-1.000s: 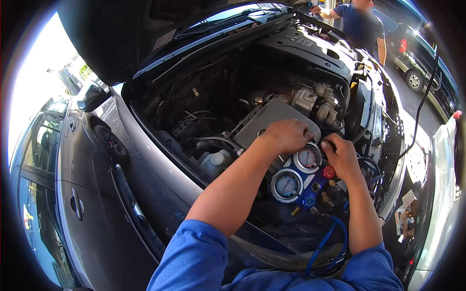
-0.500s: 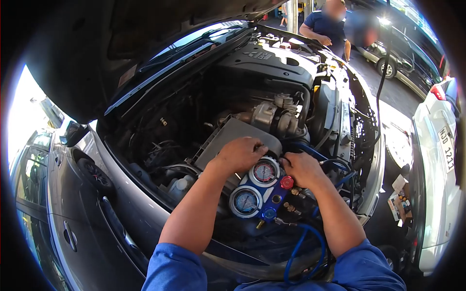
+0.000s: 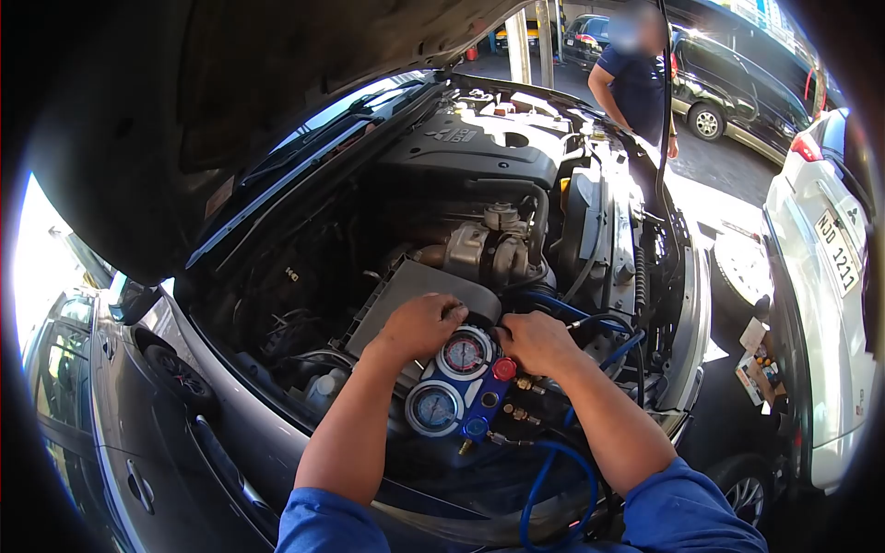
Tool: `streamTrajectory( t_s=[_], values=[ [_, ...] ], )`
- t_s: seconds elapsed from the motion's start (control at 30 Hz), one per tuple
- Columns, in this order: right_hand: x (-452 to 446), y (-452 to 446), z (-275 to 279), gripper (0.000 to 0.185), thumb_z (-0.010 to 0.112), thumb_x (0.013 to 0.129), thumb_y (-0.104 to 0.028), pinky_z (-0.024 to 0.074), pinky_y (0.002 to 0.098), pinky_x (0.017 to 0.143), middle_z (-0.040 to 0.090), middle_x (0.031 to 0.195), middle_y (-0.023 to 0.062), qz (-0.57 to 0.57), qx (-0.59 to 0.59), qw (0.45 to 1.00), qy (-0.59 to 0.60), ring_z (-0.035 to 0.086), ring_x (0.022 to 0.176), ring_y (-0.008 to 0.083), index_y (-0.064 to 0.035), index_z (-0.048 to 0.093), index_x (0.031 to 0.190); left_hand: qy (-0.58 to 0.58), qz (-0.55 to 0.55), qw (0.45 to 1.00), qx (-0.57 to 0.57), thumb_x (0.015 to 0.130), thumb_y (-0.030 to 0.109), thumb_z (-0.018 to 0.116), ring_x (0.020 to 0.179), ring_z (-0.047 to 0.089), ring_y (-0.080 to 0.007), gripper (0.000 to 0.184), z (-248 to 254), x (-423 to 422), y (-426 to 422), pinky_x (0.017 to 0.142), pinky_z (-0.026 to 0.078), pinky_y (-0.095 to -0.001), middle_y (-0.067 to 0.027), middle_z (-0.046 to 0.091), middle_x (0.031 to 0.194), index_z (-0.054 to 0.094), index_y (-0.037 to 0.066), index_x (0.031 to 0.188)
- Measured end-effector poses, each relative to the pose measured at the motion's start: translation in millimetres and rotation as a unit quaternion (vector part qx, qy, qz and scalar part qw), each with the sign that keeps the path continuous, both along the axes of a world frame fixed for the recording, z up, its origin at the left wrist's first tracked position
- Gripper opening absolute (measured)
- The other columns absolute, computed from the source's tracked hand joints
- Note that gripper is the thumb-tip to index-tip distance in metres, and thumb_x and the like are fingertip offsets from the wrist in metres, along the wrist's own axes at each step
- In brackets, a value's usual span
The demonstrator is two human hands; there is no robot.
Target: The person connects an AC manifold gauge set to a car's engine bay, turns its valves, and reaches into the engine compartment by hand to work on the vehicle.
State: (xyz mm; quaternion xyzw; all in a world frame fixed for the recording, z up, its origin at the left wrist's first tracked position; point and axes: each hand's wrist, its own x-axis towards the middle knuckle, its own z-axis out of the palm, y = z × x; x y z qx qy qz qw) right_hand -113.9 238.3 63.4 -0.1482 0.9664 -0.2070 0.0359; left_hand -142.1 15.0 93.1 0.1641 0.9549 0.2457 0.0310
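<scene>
A blue manifold gauge set [image 3: 488, 394] with two round dials lies tilted over the near side of the open engine bay. It has a red knob [image 3: 504, 369], a blue knob [image 3: 476, 427] and brass fittings [image 3: 522, 414]. My left hand [image 3: 424, 324] is over the grey air filter box [image 3: 392, 300], just above the upper dial, fingers curled together; what they pinch, if anything, is hidden. Closed at the manifold's upper end beside the red knob is my right hand [image 3: 539, 342], its fingertips partly hidden. A blue hose [image 3: 590, 479] loops down from the fittings.
The raised hood [image 3: 111, 138] hangs over the left side. An engine cover [image 3: 452, 143] and turbocharger [image 3: 467, 244] sit beyond my hands. A person in dark clothes [image 3: 631, 88] stands by the far fender. A white car [image 3: 820, 276] is parked at right, near a cardboard box [image 3: 758, 378].
My view has shifted, so the engine bay, hands and gauge set appear lower and farther left. The hands stay by the gauges. The person across the car has turned and changed posture.
</scene>
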Motion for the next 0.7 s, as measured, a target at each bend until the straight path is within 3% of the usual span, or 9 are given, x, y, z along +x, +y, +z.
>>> streamTrajectory(
  t_s=[0.43,0.6,0.7],
  values=[
    [-3,2,-12,0.031,0.057,0.101,-0.035,0.0540,0.0537,0.081,0.072,0.093,0.0208,0.003,-0.015,0.999,0.037,0.068,0.096,0.0430,-0.0063,0.069,0.101,0.006,-0.017,1.000,-0.012,0.103,0.038,0.054,0.115,0.065,-0.0393,0.041,-6,-4,-3,0.100,0.049,-0.0470,-0.0207,0.070,0.120,0.071,0.003,0.118],
    [-7,1,-17,0.033,0.060,0.100,-0.034,0.0530,0.0567,0.082,0.071,0.090,0.0253,-0.003,-0.019,0.999,0.048,0.067,0.093,0.0469,-0.0028,0.068,0.091,0.018,-0.016,1.000,-0.011,0.100,0.042,0.055,0.118,0.064,-0.0384,0.044,-20,-11,-4,0.102,0.049,-0.0471,-0.0191,0.070,0.122,0.072,0.005,0.119],
    [-10,2,-22,0.031,0.059,0.100,-0.031,0.0514,0.0573,0.082,0.070,0.093,0.0267,0.010,-0.024,0.997,0.071,0.066,0.095,0.0485,-0.0017,0.067,0.095,-0.006,-0.002,1.000,0.005,0.099,0.042,0.056,0.120,0.063,-0.0378,0.046,-15,-6,-5,0.104,0.048,-0.0471,-0.0192,0.069,0.125,0.072,0.005,0.121]
  ],
)
